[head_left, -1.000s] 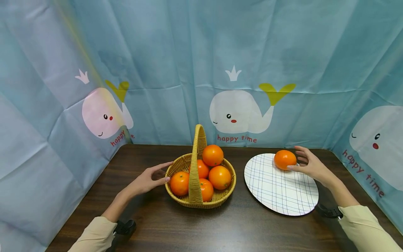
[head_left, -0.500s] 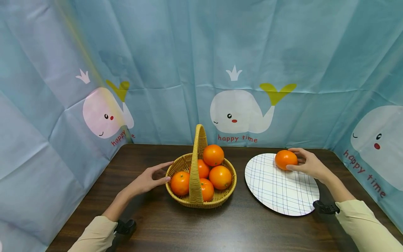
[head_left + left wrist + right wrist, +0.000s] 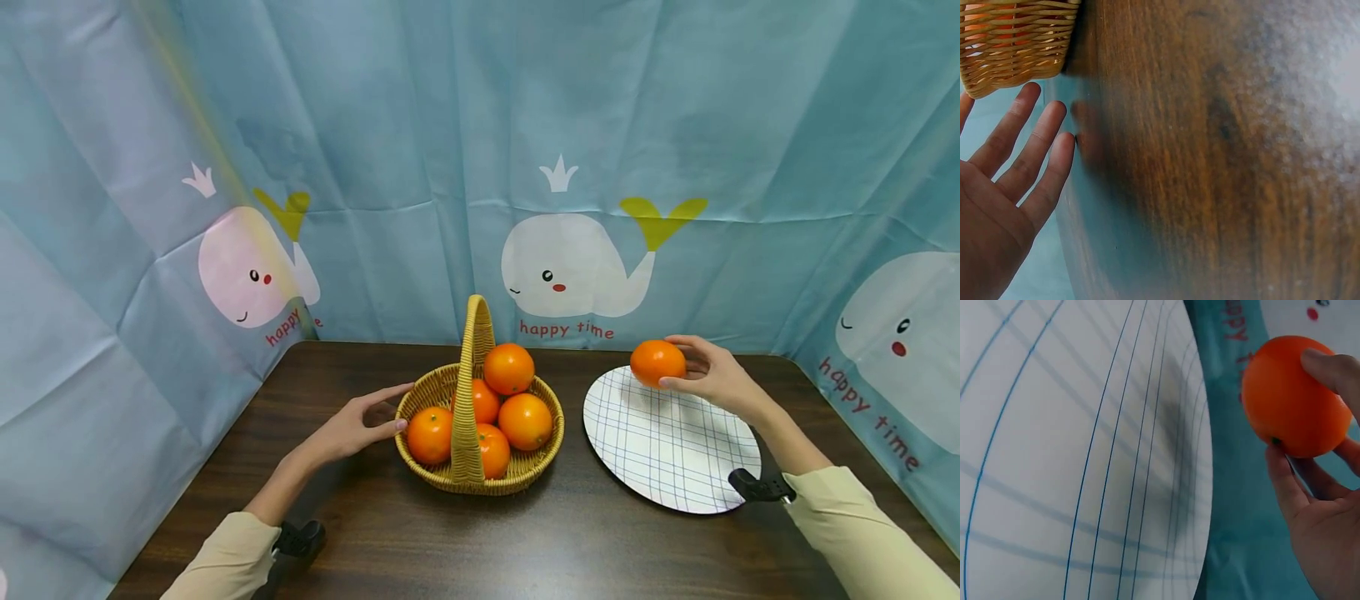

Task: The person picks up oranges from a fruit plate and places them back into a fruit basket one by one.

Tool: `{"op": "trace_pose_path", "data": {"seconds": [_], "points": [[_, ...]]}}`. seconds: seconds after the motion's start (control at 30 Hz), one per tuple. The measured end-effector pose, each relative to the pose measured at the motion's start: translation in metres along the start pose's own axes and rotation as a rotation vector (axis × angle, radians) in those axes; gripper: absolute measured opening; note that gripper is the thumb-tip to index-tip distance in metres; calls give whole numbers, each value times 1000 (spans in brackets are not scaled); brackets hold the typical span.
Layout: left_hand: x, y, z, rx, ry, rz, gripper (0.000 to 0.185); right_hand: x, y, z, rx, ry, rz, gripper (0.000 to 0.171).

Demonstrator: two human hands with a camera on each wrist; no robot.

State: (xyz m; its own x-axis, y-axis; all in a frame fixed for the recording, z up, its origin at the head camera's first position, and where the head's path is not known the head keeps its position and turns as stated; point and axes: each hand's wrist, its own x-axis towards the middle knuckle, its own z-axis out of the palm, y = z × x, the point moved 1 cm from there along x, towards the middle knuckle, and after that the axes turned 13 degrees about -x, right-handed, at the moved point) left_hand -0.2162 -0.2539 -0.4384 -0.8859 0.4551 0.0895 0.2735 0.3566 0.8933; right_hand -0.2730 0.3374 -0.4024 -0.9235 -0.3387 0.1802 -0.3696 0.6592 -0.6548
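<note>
My right hand (image 3: 716,382) holds an orange (image 3: 657,363) between thumb and fingers, over the far edge of the white plate (image 3: 675,450) with blue grid lines. In the right wrist view the orange (image 3: 1294,397) is up off the plate (image 3: 1085,450), its small green stem spot near one fingertip. At the left side of the yellow wicker basket (image 3: 517,483), my left hand (image 3: 352,429) has its thumb and index fingertip right at the rim. Its other fingers (image 3: 1047,134) are extended below the basket wall (image 3: 1019,53) in the left wrist view.
Several oranges (image 3: 525,422) lie in the basket under its tall arched handle (image 3: 467,400). Basket and plate stand apart on a dark wooden table (image 3: 555,550). Behind the table hangs a blue curtain (image 3: 390,267) with whale prints.
My right hand has closed its fingers round the orange on the plate, then raised it and brought it a little to the left. The left hand and basket stay where they were.
</note>
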Motion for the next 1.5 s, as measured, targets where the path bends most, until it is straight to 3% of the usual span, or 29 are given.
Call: {"op": "trace_pose_path", "data": {"seconds": [0.5, 1.03, 1.5], "points": [[0, 2, 0, -3, -1, 6, 59, 15, -69, 29, 139, -86, -223, 69], [1, 1, -1, -1, -6, 4, 60, 10, -129, 76, 194, -190, -430, 71], [0, 1, 0, 1, 0, 2, 60, 2, -153, 107, 253, -334, -484, 73]]}}
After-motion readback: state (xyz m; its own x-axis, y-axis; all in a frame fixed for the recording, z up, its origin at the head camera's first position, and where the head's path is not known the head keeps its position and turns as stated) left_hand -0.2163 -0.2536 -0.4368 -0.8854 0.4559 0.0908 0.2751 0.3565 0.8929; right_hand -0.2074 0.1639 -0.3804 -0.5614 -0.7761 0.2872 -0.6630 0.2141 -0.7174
